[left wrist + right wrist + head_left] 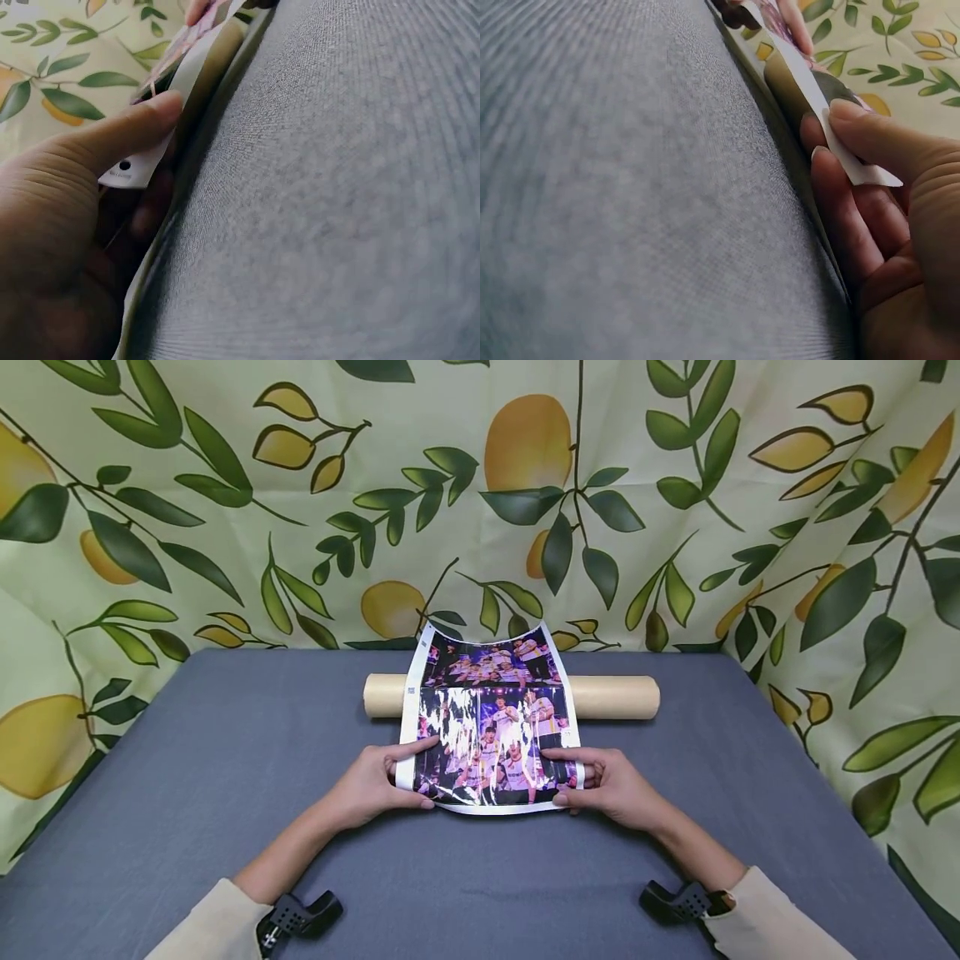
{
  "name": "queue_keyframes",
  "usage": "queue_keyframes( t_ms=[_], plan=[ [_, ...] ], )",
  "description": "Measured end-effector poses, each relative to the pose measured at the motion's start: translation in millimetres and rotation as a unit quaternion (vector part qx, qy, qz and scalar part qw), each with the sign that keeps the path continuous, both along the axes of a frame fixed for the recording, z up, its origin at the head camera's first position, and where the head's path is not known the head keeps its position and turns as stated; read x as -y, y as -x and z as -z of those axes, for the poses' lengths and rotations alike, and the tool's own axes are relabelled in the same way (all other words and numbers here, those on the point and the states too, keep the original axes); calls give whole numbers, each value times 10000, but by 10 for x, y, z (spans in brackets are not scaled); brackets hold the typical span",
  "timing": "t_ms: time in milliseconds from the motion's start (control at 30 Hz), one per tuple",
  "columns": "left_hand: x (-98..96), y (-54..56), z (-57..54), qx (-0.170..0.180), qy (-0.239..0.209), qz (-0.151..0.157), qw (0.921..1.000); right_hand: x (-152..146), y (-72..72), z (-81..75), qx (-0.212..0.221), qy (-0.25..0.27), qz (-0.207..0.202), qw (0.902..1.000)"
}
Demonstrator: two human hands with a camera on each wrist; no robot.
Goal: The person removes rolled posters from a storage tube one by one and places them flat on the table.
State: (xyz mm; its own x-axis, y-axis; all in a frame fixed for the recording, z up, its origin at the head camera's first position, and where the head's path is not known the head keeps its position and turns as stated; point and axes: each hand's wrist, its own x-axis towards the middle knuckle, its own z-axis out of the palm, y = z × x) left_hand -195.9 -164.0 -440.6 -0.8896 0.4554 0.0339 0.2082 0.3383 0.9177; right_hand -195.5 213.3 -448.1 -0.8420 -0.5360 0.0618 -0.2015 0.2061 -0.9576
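Observation:
A glossy photo sheet (495,727) with a white border shows people in white jerseys. It curves upward at its far end. My left hand (371,787) pinches the near left corner, thumb on top and other fingers underneath. On the opposite corner, my right hand (617,787) grips in the same way. Each wrist view shows a thumb pressed over the white border, in the left wrist view beside a small dark dot on the sheet (129,174). Behind the sheet lies a light brown roll (618,697), its middle hidden by the sheet.
A grey-blue cloth covers the table (487,893). At its far edge hangs a curtain (315,543) printed with leaves and yellow fruit, which also runs along both sides. Black devices (303,917) are strapped to both wrists over beige sleeves.

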Motion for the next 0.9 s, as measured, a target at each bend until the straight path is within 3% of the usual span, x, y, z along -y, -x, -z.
queue_keyframes(
  t_ms=[200,433,567,767,833,900],
  plan=[
    [-58,0,4,-390,-129,-591,9974,18,-23,-19,-234,2,381,9990],
    [-63,-22,0,-682,-314,-937,9928,44,-23,-31,-605,112,595,9963],
    [-80,-51,3,-1276,-316,-1139,9848,54,-20,-26,-850,171,754,9934],
    [-109,-87,52,-2339,-78,-1272,9639,57,-26,23,-1338,321,809,9872],
    [-107,-81,72,-2290,18,-1236,9655,46,-26,40,-1365,367,742,9872],
    [-114,-71,77,-1925,-28,-1030,9759,22,-29,52,-1311,360,631,9887]
  ],
)
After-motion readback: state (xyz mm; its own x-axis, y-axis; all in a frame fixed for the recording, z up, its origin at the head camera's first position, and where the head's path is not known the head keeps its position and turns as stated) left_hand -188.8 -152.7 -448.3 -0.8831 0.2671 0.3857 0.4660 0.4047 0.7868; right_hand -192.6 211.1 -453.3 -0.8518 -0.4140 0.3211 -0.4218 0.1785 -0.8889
